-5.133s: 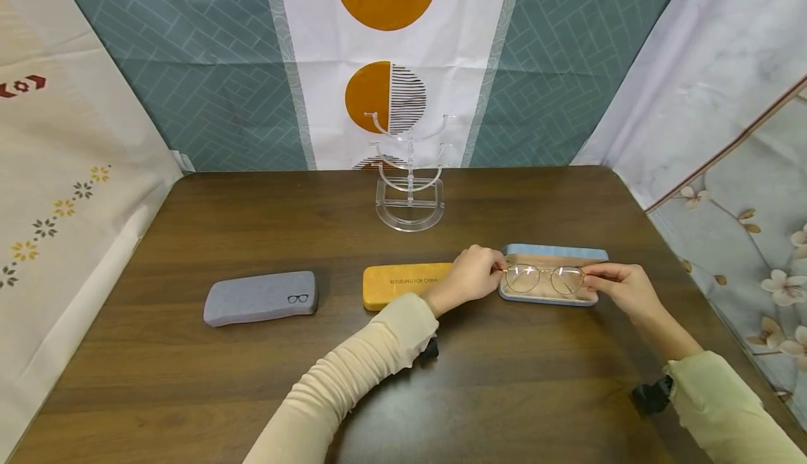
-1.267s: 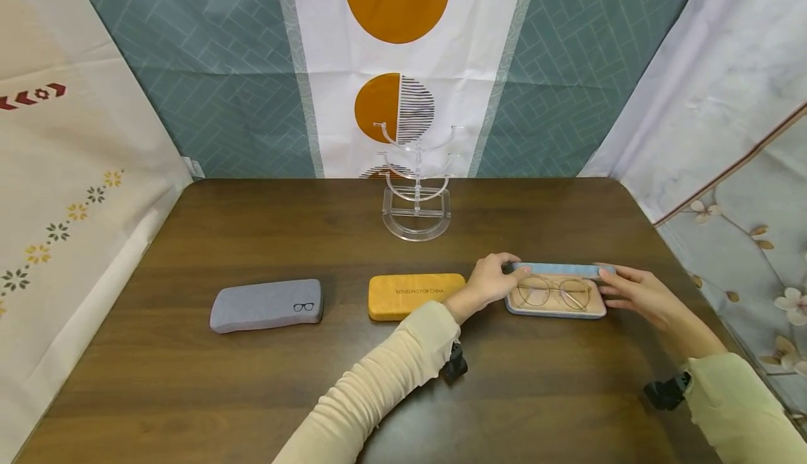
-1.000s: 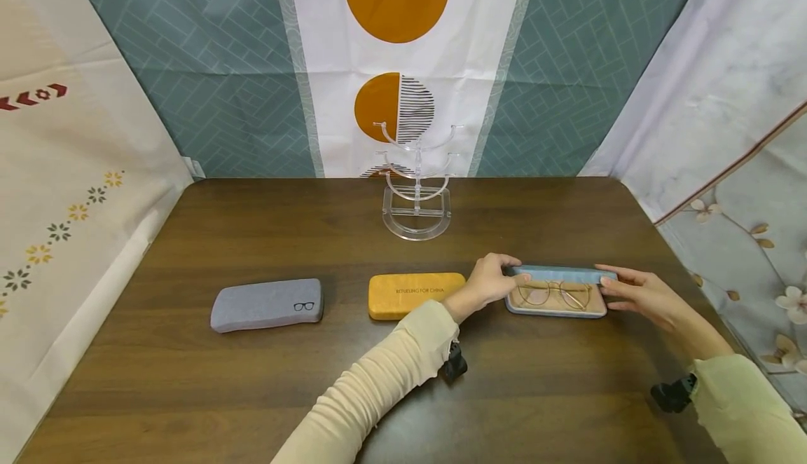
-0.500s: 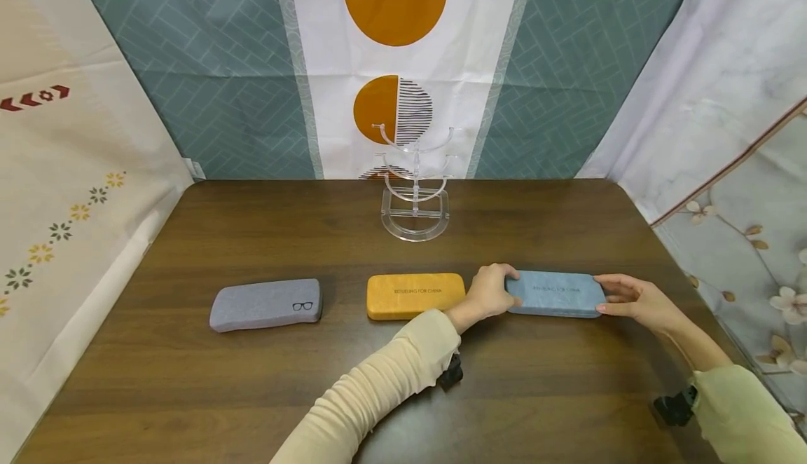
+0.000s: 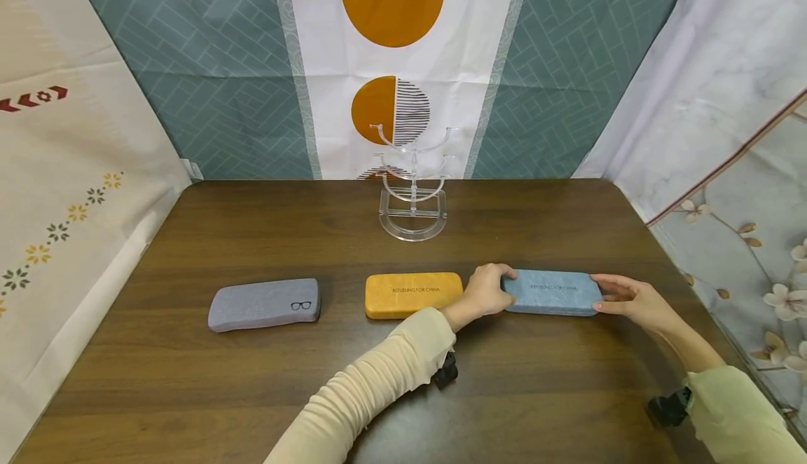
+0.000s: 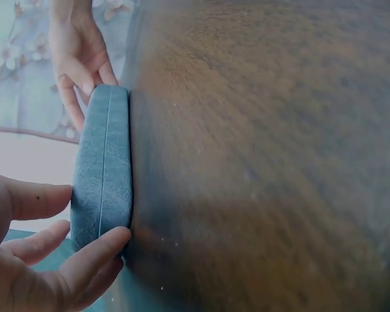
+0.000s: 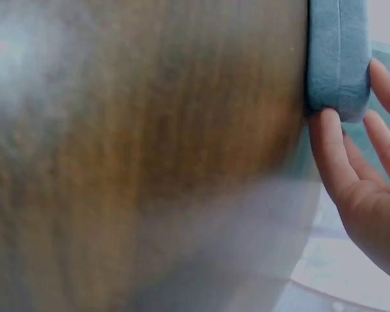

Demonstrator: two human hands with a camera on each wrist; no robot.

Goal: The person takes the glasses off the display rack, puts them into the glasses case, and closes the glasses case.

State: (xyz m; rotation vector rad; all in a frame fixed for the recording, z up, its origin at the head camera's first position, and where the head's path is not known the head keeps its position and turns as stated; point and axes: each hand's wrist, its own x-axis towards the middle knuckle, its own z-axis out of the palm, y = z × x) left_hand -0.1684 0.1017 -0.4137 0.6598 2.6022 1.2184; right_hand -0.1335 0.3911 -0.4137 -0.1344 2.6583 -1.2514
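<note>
A blue glasses case (image 5: 551, 292) lies closed on the table's right side, with lettering on its lid. My left hand (image 5: 485, 291) holds its left end, thumb and fingers spread around the corners. At the opposite end, my right hand (image 5: 637, 303) grips with thumb and fingers at the corners. The left wrist view shows the case's side (image 6: 103, 162) and its seam, with the two lid halves together. In the right wrist view, fingertips (image 7: 328, 120) meet the end of the case. The gold-rimmed glasses are hidden inside.
Left of my left hand lies a yellow glasses case (image 5: 412, 296). A grey glasses case (image 5: 265, 304) with a printed glasses drawing lies farther left. A clear tiered display stand (image 5: 412, 212) stands at the back of the wooden table (image 5: 284, 212).
Earlier both hands held the gold-rimmed glasses over the open blue case. The glasses then lay in it, and the lid came down shut. Over the last half second the hands barely moved.
</note>
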